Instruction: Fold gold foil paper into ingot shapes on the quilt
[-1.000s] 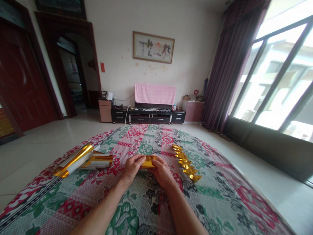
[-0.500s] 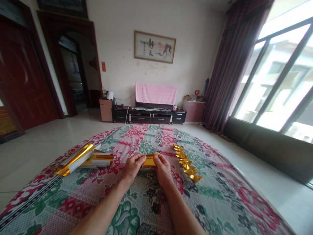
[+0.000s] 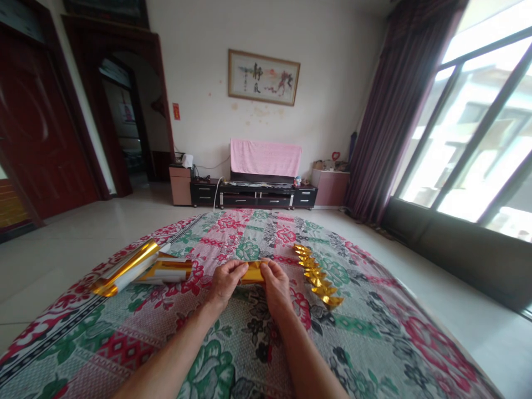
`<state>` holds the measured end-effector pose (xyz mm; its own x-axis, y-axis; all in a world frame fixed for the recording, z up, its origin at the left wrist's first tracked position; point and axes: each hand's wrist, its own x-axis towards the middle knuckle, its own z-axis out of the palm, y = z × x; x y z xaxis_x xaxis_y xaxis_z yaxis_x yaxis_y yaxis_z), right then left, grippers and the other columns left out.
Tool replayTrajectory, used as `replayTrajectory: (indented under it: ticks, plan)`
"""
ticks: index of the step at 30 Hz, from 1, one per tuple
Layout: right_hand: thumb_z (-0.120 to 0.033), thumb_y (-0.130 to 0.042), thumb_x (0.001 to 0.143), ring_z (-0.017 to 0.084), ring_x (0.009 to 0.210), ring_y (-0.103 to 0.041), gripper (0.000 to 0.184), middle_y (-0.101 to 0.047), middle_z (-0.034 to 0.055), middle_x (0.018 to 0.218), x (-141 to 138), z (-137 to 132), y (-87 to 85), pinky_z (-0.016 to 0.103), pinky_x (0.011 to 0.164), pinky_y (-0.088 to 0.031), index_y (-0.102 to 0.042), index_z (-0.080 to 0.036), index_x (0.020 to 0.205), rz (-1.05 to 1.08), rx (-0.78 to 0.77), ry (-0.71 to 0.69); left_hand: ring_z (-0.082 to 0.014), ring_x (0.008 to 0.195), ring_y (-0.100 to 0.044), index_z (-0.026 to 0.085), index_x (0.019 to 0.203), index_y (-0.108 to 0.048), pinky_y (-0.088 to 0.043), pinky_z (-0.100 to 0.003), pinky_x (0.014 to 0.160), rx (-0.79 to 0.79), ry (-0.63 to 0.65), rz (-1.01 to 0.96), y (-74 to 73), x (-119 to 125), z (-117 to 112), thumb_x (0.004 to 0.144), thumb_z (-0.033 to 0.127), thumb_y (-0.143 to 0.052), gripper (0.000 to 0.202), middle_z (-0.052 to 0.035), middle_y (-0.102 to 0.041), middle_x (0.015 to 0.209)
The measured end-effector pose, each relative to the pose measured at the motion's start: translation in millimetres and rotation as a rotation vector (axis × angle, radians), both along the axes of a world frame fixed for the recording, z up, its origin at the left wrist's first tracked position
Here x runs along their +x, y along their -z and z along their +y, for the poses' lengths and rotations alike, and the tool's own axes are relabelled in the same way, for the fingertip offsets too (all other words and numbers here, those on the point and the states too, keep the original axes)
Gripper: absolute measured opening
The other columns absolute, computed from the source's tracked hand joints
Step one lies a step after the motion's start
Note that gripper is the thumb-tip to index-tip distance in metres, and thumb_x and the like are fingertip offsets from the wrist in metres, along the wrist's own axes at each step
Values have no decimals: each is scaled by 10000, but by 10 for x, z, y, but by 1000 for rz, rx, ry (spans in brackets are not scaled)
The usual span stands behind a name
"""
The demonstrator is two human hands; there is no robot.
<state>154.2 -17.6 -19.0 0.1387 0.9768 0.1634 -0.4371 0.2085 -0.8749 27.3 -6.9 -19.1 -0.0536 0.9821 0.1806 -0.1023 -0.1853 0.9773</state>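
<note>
Out to the left of the left hand (image 3: pixel 224 282) the floral cloth (image 3: pixel 249 338) lies bare for a stretch — then loose gold foil sheets (image 3: pixel 141 269) bar the way. Near the right hand (image 3: pixel 276 284), a row of folded gold pieces (image 3: pixel 316 275) slants off ahead. The gold strip (image 3: pixel 253 271) pinched between both hands closes that gap — beyond it, open cloth.

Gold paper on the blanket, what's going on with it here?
A person is working over a flowered blanket. Their left hand and right hand pinch a small piece of gold paper between the fingertips, just above the cloth. To the right of the hands a row of folded gold pieces lies on the blanket. To the left lies a loose pile of gold sheets, untouched.
</note>
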Motion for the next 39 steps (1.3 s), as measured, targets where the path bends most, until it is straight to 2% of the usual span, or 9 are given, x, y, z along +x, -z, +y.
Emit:
replayTrajectory:
  ticks: [10, 16, 25, 32, 39]
  plan:
    - [-337, -649, 662, 145, 698, -571, 237, -646, -14, 762, -3, -4, -10, 259, 680, -454, -632, -194, 850, 15, -22, 20, -102, 503, -487, 144, 758, -666, -366, -207, 492, 12, -37, 56, 33, -6, 20, 655, 432, -627, 309, 12, -584, 575]
    - [-344, -638, 680, 147, 686, -581, 231, -652, -11, 763, 5, -5, -5, 263, 674, -459, -623, -194, 855, 23, -8, -1, -113, 514, -498, 132, 854, -676, -367, -215, 492, 9, -17, 74, 37, -11, 24, 667, 440, -619, 365, -5, -599, 602]
    - [-358, -642, 668, 153, 701, -582, 238, -657, -2, 775, 10, 4, 11, 264, 675, -463, -635, -201, 846, -10, -8, 39, -106, 506, -469, 137, 855, -680, -341, -210, 480, 11, -16, 77, 10, 0, 2, 666, 430, -616, 355, 0, -592, 600]
    - [-373, -642, 662, 159, 706, -581, 253, -663, 11, 793, 11, 11, 24, 268, 667, -467, -642, -194, 841, -55, 3, 89, -101, 471, -442, 153, 734, -672, -319, -213, 461, 2, -45, 91, -29, 14, -18, 635, 427, -621, 296, 17, -564, 541]
    - [-357, -652, 658, 150, 686, -580, 234, -660, 5, 784, 9, 2, 12, 267, 670, -463, -642, -198, 829, -38, -7, 86, -100, 484, -443, 145, 746, -659, -331, -211, 476, 13, -39, 106, -38, 17, -25, 662, 421, -604, 293, 13, -557, 561]
